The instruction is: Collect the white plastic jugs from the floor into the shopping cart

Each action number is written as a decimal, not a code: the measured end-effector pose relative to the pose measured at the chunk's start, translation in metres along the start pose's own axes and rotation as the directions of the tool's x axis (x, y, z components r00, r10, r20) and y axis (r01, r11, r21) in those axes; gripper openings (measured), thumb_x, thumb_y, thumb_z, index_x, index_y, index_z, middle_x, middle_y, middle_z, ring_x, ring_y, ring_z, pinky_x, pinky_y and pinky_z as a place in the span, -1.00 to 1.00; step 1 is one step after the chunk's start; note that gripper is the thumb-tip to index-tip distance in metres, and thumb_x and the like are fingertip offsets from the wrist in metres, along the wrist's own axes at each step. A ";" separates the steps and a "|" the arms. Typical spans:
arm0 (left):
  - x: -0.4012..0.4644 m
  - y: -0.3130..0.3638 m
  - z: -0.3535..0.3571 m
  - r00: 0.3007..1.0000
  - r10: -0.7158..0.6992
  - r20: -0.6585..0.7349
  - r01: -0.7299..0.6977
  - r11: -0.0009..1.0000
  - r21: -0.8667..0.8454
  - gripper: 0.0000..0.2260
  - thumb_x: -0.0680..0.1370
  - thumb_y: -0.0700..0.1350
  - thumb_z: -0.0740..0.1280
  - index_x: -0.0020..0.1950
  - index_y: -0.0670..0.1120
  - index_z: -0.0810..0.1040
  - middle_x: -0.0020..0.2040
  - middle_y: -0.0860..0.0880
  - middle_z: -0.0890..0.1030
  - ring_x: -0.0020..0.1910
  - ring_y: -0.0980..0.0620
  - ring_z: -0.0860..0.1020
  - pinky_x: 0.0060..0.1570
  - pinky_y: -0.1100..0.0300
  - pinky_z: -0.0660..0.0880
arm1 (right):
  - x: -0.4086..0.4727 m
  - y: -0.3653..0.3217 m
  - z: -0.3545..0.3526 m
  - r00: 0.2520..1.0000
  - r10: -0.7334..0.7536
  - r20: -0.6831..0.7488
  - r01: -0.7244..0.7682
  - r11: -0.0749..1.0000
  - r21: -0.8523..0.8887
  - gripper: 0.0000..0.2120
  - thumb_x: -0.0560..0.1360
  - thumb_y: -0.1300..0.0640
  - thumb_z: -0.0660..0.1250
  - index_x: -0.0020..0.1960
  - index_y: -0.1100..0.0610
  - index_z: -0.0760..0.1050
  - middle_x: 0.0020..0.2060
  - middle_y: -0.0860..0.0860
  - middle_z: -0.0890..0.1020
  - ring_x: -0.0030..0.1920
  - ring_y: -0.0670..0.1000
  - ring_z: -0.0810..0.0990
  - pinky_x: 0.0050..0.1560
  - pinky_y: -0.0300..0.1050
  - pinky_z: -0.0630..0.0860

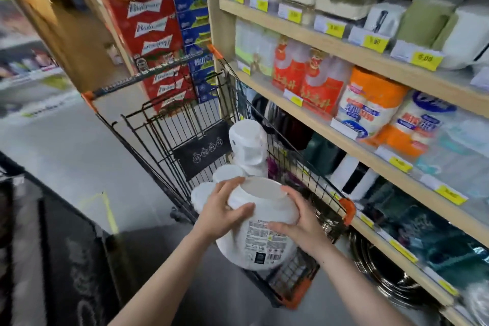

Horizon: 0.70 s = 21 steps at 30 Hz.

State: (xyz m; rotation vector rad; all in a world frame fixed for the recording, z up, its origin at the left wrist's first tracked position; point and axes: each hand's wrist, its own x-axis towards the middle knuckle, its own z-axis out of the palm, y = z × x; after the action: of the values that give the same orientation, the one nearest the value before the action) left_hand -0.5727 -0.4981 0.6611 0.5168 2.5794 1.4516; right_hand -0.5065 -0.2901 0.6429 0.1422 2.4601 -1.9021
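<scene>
I hold a white plastic jug (260,235) with a printed label over the near end of the black wire shopping cart (158,137). My left hand (225,209) grips its left side, fingers curled over the shoulder. My right hand (299,219) grips its right side near the bottom rim. Inside the cart lie other white jugs: one stands tall (248,145) against the right wall, two lower ones (227,173) (201,194) sit just beyond my left hand.
Wooden shelves (344,53) with packaged goods and yellow price tags run along the right, close to the cart. Stacked red and blue cartons (158,42) stand beyond the cart. Grey floor (66,156) opens to the left; a dark mat (68,259) lies near left.
</scene>
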 end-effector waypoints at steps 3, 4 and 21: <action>0.033 -0.020 -0.018 0.999 0.007 0.050 -0.007 1.000 -0.008 -0.35 0.30 0.35 0.32 0.34 0.14 0.40 0.25 0.10 0.40 0.23 0.12 0.40 0.30 0.08 0.38 | 0.034 0.000 0.011 1.000 -0.005 -0.023 0.004 1.000 -0.026 -0.21 0.05 -0.29 0.57 0.22 -0.37 0.33 0.27 -0.13 0.40 0.26 -0.04 0.43 0.19 0.08 0.52; 0.045 -0.028 -0.024 0.997 0.018 0.073 -0.017 1.000 -0.007 -0.36 0.30 0.36 0.31 0.33 0.17 0.39 0.26 0.10 0.40 0.24 0.12 0.41 0.29 0.12 0.39 | 0.045 0.001 0.016 0.999 -0.002 -0.042 0.000 0.999 -0.038 -0.20 0.05 -0.29 0.56 0.22 -0.37 0.32 0.26 -0.14 0.39 0.26 -0.03 0.42 0.18 0.11 0.52; 0.260 -0.141 -0.145 0.680 0.372 0.632 -0.401 0.910 -0.104 -0.30 0.31 0.27 0.47 0.37 0.14 0.30 0.30 0.11 0.43 0.28 0.17 0.40 0.31 0.22 0.35 | 0.184 -0.034 0.149 0.868 0.050 -0.494 -0.142 0.978 -0.151 -0.21 -0.03 -0.30 0.57 0.14 -0.40 0.33 0.16 -0.27 0.32 0.20 -0.30 0.31 0.13 -0.35 0.32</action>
State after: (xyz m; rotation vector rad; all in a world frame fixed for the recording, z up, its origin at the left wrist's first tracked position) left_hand -0.8887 -0.5884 0.6300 1.3705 2.0046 1.0342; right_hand -0.6976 -0.4323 0.6237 0.8226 2.8478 -1.7541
